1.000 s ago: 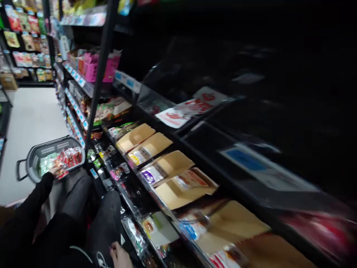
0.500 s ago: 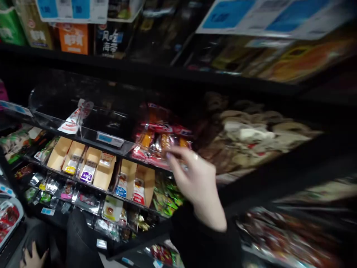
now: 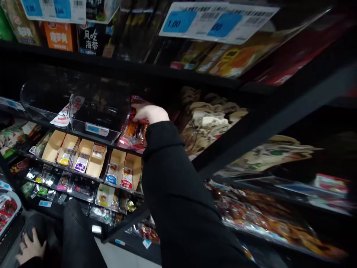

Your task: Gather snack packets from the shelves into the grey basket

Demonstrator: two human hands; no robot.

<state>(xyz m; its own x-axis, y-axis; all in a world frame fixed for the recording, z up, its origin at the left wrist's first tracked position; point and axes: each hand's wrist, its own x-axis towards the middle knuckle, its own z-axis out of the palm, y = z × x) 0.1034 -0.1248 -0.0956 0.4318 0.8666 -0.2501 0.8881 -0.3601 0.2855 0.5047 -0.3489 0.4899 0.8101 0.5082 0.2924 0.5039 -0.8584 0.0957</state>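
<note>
The right arm (image 3: 173,178) stretches up over the front edge of the shelf (image 3: 79,133), and the right hand (image 3: 150,112) bends palm down, its fingers among the packets (image 3: 134,130); whether they grip, I cannot tell. The left hand (image 3: 31,246) rests on a knee (image 3: 36,224), fingers spread. Compared with before, the right hand is deeper inside. The packets look red, shiny, with orange-brown contents, behind the front edge.

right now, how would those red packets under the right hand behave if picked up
The red packets are probably slippery, since their film looks glossy. The wrapping would likely crinkle and give, as it looks thin, though the brown pieces inside may feel firmer. They lie close together, so lifting one could shift its neighbours.
</note>
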